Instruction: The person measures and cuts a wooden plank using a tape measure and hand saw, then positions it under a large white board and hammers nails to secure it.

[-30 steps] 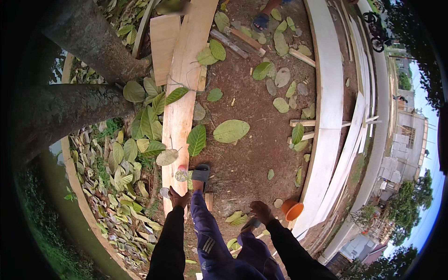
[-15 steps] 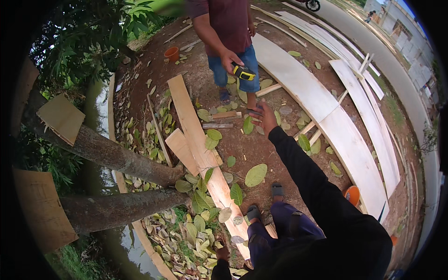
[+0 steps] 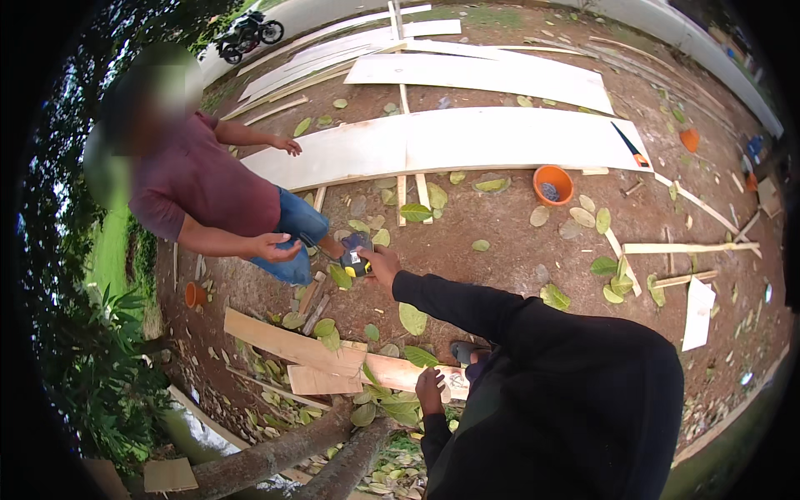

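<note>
My right hand point(image 3: 383, 266), at the end of an outstretched black sleeve, grips a black and yellow tape measure point(image 3: 356, 265). A co-worker's hand point(image 3: 279, 247) is apart from it, a little to the left, palm half turned up. Low in the middle, my left hand point(image 3: 431, 391) is curled beside a long wooden plank point(image 3: 408, 372); what its fingers hold, if anything, does not show. A shorter board point(image 3: 325, 381) lies against the plank, with green leaves partly over both.
Wide pale boards point(image 3: 483, 137) rest on battens across the ground. A handsaw point(image 3: 631, 146) lies at one board's right end, near an orange bucket point(image 3: 553, 185) with grey contents. Tree trunks point(image 3: 275, 450) rise at lower left. A motorbike point(image 3: 248, 35) stands beyond.
The tape measure has passed from the co-worker's hand into my right hand. My view has swung to the right, and the co-worker now appears at the left.
</note>
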### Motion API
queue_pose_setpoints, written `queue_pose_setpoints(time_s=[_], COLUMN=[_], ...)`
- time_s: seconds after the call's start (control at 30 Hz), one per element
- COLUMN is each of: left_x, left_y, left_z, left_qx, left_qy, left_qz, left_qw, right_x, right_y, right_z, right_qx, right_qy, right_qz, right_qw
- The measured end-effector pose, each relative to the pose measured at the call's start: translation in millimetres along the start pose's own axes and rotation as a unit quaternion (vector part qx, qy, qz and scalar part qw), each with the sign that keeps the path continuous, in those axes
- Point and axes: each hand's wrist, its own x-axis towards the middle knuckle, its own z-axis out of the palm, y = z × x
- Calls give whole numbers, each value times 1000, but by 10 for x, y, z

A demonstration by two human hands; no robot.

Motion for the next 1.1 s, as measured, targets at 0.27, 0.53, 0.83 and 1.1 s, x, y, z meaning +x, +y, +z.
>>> queue_pose_setpoints(time_s=[0.27, 0.53, 0.83, 1.1], left_x=[40, -378, -1522, -1512], left_y=[933, 817, -58, -205], left_z=[1158, 4068, 6365, 7762], left_qx=[160, 359, 423, 457], left_qy=[-130, -393, -490, -559], left_qz=[18, -12, -123, -203], left_qw=[978, 846, 752, 662], right_x=[-2288, -3068, -4018, -4367], right_y=[52, -278, -1144, -1892], right_z=[-3643, -5188, -6770, -7565], right_qx=[381, 433, -49, -189], right_qy=[16, 69, 281, 304], right_qz=[198, 87, -78, -154], right_qw=[903, 894, 955, 921])
